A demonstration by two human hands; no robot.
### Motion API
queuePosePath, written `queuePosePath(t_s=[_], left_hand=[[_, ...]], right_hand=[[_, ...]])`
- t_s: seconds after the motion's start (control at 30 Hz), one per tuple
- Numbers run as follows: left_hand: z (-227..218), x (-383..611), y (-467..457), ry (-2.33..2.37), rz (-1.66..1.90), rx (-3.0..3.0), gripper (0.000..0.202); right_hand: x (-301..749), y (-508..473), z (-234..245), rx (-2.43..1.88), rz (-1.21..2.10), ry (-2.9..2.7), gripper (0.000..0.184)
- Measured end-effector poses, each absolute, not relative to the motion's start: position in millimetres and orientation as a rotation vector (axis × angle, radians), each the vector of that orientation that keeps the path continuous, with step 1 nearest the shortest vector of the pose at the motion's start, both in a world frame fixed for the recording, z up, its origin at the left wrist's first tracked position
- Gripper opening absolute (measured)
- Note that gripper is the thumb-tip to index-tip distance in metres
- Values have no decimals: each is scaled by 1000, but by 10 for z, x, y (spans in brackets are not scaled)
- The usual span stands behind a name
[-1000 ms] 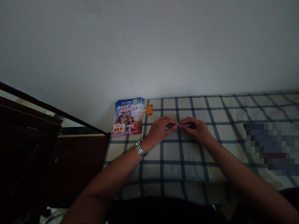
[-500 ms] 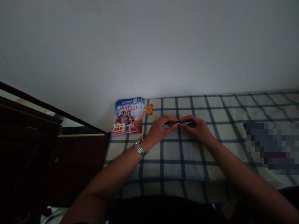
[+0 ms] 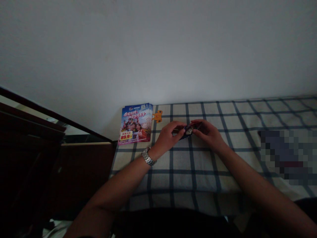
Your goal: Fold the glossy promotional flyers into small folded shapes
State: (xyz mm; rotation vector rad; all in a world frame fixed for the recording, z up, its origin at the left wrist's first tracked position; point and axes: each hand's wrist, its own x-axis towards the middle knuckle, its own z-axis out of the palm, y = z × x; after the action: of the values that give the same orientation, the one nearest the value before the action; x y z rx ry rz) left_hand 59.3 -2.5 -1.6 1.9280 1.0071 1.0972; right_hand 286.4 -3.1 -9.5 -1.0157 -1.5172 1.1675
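Both my hands meet over a checked cloth (image 3: 198, 165) that covers the surface in front of me. My left hand (image 3: 168, 137), a metal watch (image 3: 148, 157) on its wrist, pinches one side of a small folded piece of coloured paper (image 3: 189, 129). My right hand (image 3: 209, 135) pinches the other side. The paper is bunched up between the fingertips, just above the cloth. A stack of colourful flyers (image 3: 135, 124) lies to the left of my left hand, by the wall.
A small orange figure (image 3: 157, 116) lies beside the flyers. A blurred dark patch (image 3: 287, 155) sits on the cloth at the right. Dark wooden furniture (image 3: 49, 158) stands to the left, below the cloth's edge. A plain wall rises behind.
The paper lay flat and stretched out between my fingertips before. Now my hands have drawn closer and the paper is folded up and tilted between them.
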Motion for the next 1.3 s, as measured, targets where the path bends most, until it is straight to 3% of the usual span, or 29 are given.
queuePosePath(t_s=[0.87, 1.3], left_hand=[[-73, 611, -1, 1119, 1047, 1833, 12], [-105, 611, 15, 1281, 1099, 1776, 15]], right_hand=[[2856, -25, -173, -965, 1260, -1536, 50], [2832, -70, -184, -942, 1282, -1537, 42]])
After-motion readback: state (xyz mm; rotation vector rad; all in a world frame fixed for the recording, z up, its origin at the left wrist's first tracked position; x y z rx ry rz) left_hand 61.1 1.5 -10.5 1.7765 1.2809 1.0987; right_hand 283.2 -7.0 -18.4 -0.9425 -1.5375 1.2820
